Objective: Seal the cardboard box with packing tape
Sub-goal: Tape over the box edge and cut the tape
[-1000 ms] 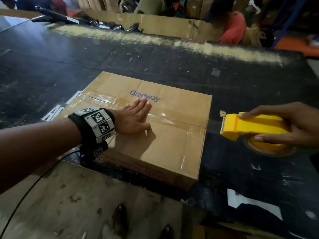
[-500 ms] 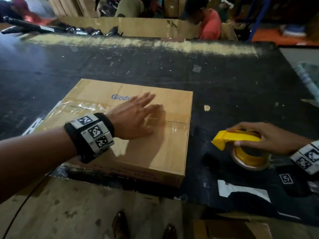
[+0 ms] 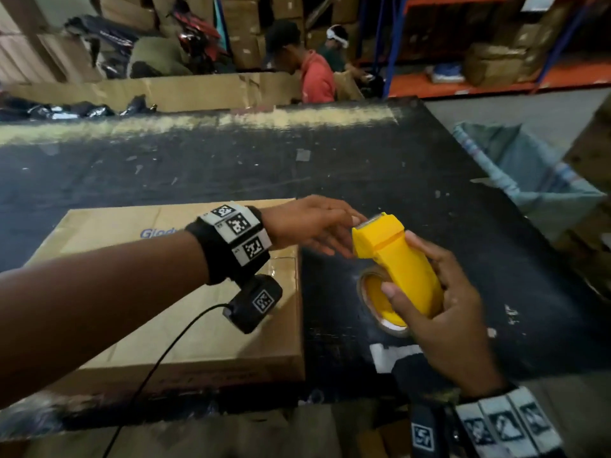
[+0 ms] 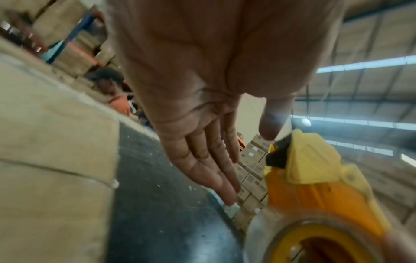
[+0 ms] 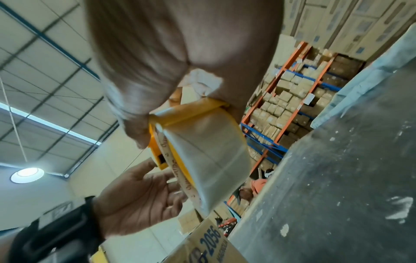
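The right hand point(image 3: 443, 292) is curled round a yellow plastic tape dispenser point(image 3: 396, 262); the left hand point(image 3: 310, 223) reaches across, fingers straight, thumb near the dispenser's front edge.

Tape dispenser point(image 5: 180, 135) in R hand point(image 5: 171, 53)

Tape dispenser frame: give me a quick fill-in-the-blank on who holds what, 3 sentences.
1. The yellow tape dispenser is gripped by the ____ hand.
2. The left hand reaches with straight fingers toward the dispenser's ____ end.
3. The cardboard box lies on the ____ table.

Missing words: right; cutter (blade); black
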Action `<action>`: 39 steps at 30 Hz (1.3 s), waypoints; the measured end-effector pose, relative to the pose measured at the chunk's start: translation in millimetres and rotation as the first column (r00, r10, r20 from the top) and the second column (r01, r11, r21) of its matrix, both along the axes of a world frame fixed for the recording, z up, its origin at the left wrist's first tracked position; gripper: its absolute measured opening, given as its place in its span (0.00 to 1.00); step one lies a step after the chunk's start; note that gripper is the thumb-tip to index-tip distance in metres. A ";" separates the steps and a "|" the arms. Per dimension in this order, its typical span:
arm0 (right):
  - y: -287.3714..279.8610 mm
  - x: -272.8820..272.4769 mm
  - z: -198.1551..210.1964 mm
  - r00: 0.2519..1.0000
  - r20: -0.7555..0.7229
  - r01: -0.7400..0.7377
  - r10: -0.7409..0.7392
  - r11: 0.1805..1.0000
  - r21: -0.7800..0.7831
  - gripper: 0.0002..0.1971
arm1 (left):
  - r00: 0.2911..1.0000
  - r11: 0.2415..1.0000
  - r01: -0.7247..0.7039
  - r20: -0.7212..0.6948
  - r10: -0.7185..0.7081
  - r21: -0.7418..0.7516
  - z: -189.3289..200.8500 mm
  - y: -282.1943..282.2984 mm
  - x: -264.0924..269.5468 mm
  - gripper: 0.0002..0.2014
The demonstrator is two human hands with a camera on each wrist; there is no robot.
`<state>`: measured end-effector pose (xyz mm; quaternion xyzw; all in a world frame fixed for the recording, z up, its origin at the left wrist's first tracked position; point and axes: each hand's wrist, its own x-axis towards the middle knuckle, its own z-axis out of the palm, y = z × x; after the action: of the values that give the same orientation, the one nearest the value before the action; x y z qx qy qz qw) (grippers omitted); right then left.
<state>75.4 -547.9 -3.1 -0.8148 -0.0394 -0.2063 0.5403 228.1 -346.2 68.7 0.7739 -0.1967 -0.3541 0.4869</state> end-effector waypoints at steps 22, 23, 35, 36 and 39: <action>193.2 -27.1 97.1 0.893 -0.262 0.297 -0.365 0.917 -0.266 0.37 | 0.967 0.997 0.051 0.246 -0.063 0.056 57.6 101.0 144.0 0.13; 199.1 -18.3 96.5 0.888 -0.282 0.286 -0.362 0.917 -0.278 0.36 | 0.960 0.994 0.051 0.271 -0.076 0.098 47.4 99.4 151.4 0.13; 214.2 38.7 69.4 0.832 -0.356 0.309 -0.425 0.889 -0.339 0.30 | 0.934 0.936 0.062 0.311 -0.177 0.347 -30.8 84.3 197.1 0.15; 213.9 40.4 68.2 0.828 -0.362 0.308 -0.429 0.887 -0.345 0.30 | 0.932 0.929 0.065 0.310 -0.186 0.364 -33.7 83.0 197.9 0.15; 213.3 44.0 66.5 0.819 -0.376 0.298 -0.434 0.881 -0.367 0.30 | 0.907 0.895 0.098 0.330 -0.260 0.436 -41.3 79.4 199.1 0.15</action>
<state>119.4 -334.6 63.4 -0.9024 0.2151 -0.1060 0.3580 427.2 -266.8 27.5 0.8902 -0.2803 -0.2748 0.2310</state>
